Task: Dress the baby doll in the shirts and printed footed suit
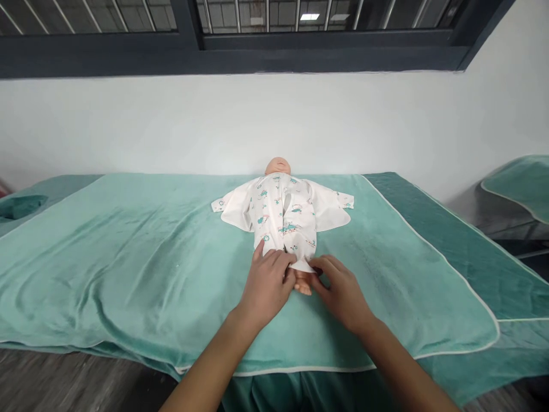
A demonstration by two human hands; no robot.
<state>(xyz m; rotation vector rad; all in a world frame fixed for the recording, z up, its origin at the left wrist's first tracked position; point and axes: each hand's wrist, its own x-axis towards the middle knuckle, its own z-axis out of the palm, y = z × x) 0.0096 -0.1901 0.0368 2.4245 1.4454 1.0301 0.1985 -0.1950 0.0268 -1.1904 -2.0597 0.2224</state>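
A baby doll lies on its back with its head toward the wall, dressed in a white printed baby outfit. The sleeves are spread out to both sides. My left hand is at the lower end of the clothing, its fingers closed on the trouser leg's hem. On the other side, my right hand pinches the hem of the same leg between thumb and fingers. A bare doll foot pokes out below the hem between my hands. The doll's other foot is hidden behind my left hand.
A light green blanket with pale piping covers the bed, over a darker green cover. Behind stands a white wall under a dark window frame. Another green-covered surface is at the right.
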